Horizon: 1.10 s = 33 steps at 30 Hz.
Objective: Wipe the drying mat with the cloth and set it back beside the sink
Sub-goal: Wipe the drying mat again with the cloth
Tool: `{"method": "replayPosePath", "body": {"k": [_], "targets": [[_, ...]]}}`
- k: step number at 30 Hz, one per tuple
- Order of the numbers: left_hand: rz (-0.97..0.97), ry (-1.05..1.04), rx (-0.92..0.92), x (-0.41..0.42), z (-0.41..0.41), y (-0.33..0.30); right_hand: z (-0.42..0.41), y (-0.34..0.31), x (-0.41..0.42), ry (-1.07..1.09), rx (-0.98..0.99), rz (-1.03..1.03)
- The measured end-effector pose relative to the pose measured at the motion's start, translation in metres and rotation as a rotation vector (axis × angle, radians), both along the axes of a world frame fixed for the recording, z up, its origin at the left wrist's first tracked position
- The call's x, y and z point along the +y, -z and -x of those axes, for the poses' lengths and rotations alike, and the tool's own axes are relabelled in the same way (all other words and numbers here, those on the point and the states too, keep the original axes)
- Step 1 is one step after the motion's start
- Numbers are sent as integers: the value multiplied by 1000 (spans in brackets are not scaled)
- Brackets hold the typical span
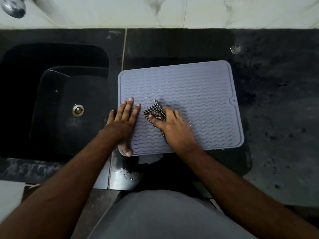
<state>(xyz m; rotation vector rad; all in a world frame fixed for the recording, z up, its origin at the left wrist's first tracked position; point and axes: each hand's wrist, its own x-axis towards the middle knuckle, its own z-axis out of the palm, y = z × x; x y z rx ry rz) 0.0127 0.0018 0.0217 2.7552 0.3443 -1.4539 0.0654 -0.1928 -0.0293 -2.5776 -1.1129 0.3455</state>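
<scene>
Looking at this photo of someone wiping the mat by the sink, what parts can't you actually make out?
Head view only:
- Most of the checked cloth: covered by the right hand, which is motion-blurred.
- The tap: cut off by the top-left edge and blurred.
- The mat's near-left corner: under the left hand.
- The sink's far wall: lost in shadow.

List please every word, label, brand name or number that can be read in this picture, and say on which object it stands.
None: no readable text shows anywhere.
drying mat: only a wavy ridge pattern and a small hole at its right edge.
cloth: only a check pattern.
sink and countertop: no markings.
</scene>
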Motion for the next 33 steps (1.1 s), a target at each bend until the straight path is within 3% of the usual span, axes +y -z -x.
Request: {"method": "replayPosePath", "body": {"k": [13, 23, 29, 33], "targets": [[-76, -9, 28, -6, -2, 5, -28, 7, -75, 113, -107, 2], [-36, -25, -26, -4, 4, 8, -52, -3, -122, 460, -39, -17], [30, -9, -78, 1, 4, 15, -64, -56, -137, 868, 192, -324], [19, 18, -60, 4, 7, 14, -51, -68, -120, 1009, 293, -558]]}}
